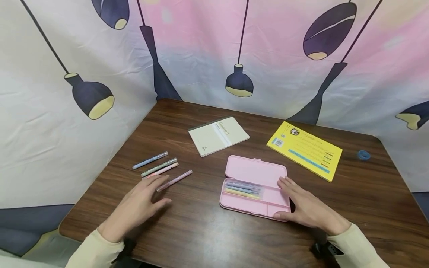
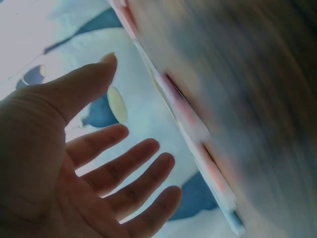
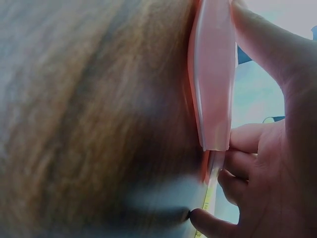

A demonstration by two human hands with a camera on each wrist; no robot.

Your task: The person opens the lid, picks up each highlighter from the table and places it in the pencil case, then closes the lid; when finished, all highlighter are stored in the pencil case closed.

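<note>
Left hand (image 1: 139, 203), fingers apart, hangs by the nearest pen (image 1: 176, 180), left of centre, probably light, stiff, slick, best pinched mid-barrel, while the right hand (image 1: 306, 204) grips the case (image 1: 256, 171), lower right!

A cream notebook (image 1: 219, 136) printed "Gambit" lies at an angle just above the middle of the head frame. Right of it, a yellow book (image 1: 305, 150) shows its barcode; a blue ring (image 1: 363, 158) sits farther right. All rest on the brown wooden counter (image 1: 201, 208). Lamp-patterned cloth (image 1: 201, 74) fills the top.
</note>
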